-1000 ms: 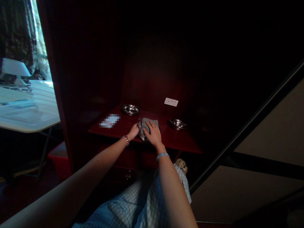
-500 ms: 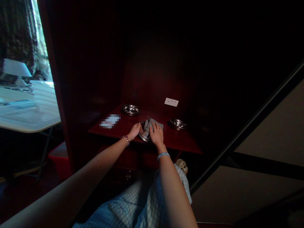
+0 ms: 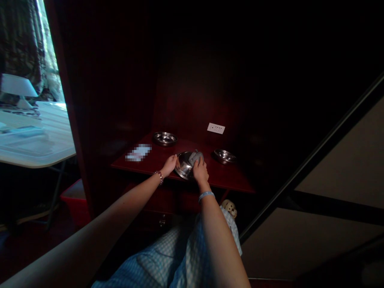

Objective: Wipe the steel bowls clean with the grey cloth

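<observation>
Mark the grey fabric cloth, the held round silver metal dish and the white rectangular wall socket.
Grey cloth (image 3: 196, 157): head view, bunched middle.
Held metal dish (image 3: 183, 164): head view, shiny face.
White wall socket (image 3: 216, 128): head view, centre.

From one camera worn on the person's head, we look forward and down into a dark cabinet (image 3: 67, 104). Both arms (image 3: 223, 236) come in from the bottom of the frame, large and close to us, and narrow toward the left hand (image 3: 170, 165) and right hand (image 3: 201, 172) near the middle. We see the shelf (image 3: 223, 180) at a slant from above, its front edge dropping toward the right. Our view is wide, reaching a lamp (image 3: 19, 86) farther off at upper left and checked clothes (image 3: 150, 262) just below us at bottom centre.
</observation>
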A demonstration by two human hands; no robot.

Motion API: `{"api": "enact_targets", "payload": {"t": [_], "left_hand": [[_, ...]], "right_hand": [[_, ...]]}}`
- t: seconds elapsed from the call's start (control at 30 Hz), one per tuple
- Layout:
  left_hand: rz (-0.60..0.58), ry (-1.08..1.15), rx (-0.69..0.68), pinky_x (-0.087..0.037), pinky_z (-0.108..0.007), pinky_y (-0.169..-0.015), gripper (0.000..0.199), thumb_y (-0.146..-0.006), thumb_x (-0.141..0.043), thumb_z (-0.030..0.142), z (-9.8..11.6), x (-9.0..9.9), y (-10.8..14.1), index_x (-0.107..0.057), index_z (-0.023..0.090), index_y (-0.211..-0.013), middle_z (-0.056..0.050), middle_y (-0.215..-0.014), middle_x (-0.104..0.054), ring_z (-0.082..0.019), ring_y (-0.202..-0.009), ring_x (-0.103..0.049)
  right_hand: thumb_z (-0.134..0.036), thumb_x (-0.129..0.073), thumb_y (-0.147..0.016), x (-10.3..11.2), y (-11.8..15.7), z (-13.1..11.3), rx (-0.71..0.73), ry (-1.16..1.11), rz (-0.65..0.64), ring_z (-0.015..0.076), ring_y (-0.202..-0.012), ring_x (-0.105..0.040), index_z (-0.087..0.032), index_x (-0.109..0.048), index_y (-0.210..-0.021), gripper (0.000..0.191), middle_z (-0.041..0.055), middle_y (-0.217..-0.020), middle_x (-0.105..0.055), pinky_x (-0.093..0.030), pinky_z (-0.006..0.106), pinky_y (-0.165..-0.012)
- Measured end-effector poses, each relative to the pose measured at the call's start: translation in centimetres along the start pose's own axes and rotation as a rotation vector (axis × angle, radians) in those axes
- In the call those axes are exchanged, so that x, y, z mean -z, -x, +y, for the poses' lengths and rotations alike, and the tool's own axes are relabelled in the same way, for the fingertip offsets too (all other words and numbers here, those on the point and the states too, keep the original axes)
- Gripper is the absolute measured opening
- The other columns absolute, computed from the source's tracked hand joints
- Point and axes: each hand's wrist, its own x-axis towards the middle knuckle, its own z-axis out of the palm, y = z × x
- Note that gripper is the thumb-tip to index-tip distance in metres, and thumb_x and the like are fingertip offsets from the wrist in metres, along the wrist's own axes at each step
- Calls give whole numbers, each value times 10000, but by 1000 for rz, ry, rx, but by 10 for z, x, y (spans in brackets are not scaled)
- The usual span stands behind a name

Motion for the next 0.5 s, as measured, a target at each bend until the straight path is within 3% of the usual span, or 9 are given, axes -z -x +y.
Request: {"api": "enact_targets", "payload": {"t": [0.13, 0.27, 0.5], "left_hand": [[18, -11, -19, -405, -276, -612, 415, -842, -554, 559, -1, -1, 0, -549, 190, -652, -8, -573, -586, -157, -575, -545], [9, -19, -14, -404, -269, -586, 416, -864, -523, 538, -2, -1, 0, -520, 199, -623, 10, -522, -544, -145, -519, -513], [-16, 54, -49, -471, -303, -764, 290, -820, -620, 437, 3, -1, 1, -619, 165, -720, -37, -652, -662, -194, -724, -620]], "right_hand": [[-410, -201, -983, -10, -6, 7, 110, -31, 91, 306, -1336, -448, -166, -289, -1517, 594, 203, -1508, -368, -385, 494, -1061], [-360, -251, -990, -17, -5, 8, 324, 76, 195, 308, -1403, -354, -123, -397, -1467, 553, 210, -1509, -382, -309, 516, -1116], [-385, -350, -997, -15, 12, -4, 620, 273, 137, 274, -1444, -286, -191, -368, -1493, 533, 123, -1560, -344, -210, 473, -1176]]}}
